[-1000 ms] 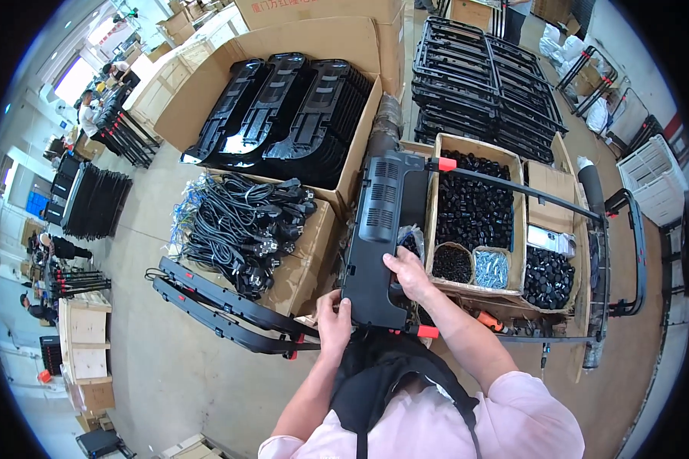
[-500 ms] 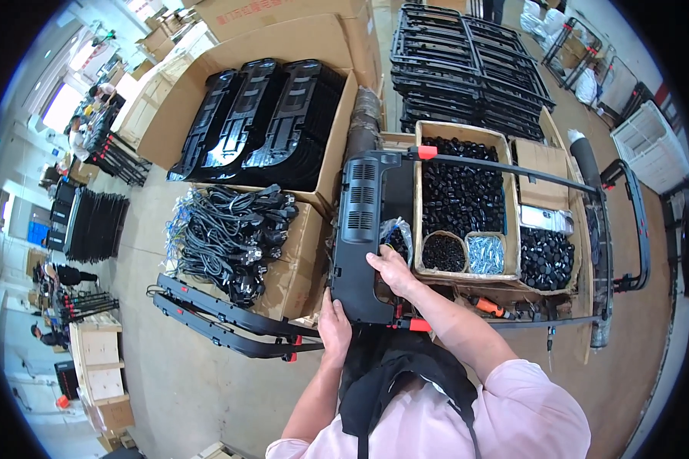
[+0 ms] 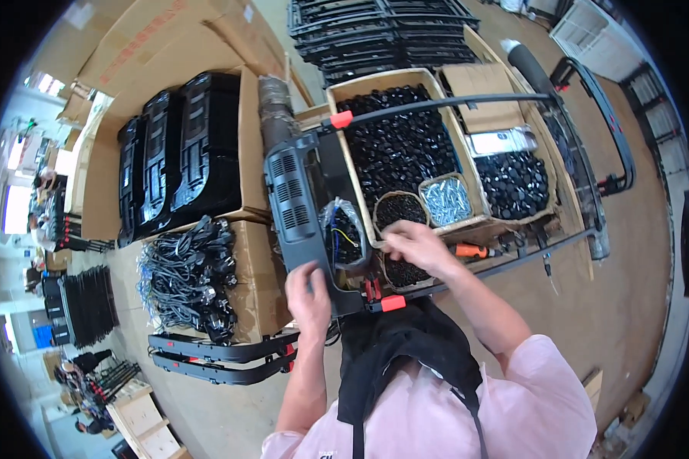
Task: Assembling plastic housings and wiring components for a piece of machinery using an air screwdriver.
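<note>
A long black plastic cover with vent slots lies along the near left end of a black tubular frame with red corner pieces. My left hand is at the cover's lower left edge, its fingers loosely bent and apart, holding nothing. My right hand is over small round tubs of black screws, right of the cover. Its fingertips are drawn together; whatever they may hold is too small to make out. A clear bag with coloured wires lies between the cover and the tubs.
A large carton holds many black caps, with a tub of silver screws inside. Beside it are more black caps and an orange-handled power tool. Bundled cables and a box of black panels stand left.
My right hand has left the cover and moved right to the screw tubs. My left hand has loosened from the cover's edge. The whole view has turned and shifted.
</note>
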The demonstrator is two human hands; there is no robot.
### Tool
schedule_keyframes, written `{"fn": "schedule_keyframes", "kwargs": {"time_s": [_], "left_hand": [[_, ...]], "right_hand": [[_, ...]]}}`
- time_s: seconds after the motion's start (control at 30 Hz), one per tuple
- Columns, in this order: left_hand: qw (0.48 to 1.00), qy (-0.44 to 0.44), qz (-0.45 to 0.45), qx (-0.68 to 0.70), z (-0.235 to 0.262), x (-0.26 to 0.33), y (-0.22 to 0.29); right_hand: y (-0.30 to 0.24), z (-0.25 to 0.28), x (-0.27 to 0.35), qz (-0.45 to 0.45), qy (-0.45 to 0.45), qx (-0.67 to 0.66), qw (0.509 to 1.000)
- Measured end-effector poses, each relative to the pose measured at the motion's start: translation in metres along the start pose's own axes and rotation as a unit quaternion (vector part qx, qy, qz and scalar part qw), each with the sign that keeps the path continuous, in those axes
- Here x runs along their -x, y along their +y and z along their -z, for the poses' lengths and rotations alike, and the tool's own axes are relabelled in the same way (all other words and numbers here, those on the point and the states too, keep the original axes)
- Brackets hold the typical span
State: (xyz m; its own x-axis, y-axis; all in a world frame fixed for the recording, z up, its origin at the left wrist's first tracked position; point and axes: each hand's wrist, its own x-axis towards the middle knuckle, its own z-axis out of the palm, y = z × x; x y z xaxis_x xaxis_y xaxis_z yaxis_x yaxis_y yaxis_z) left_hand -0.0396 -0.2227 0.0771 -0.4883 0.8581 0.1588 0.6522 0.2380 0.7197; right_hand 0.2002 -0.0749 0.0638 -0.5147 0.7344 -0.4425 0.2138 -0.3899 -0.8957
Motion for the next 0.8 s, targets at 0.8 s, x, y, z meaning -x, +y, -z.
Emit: {"fn": "schedule_keyframes", "kwargs": {"time_s": [0.8], "left_hand": [[0.567, -0.658, -0.436, -0.236, -0.251, -0.001, -0.02]], "right_hand": [[0.274, 0.087, 0.022, -0.15, 0.411, -0.386, 0.812]]}}
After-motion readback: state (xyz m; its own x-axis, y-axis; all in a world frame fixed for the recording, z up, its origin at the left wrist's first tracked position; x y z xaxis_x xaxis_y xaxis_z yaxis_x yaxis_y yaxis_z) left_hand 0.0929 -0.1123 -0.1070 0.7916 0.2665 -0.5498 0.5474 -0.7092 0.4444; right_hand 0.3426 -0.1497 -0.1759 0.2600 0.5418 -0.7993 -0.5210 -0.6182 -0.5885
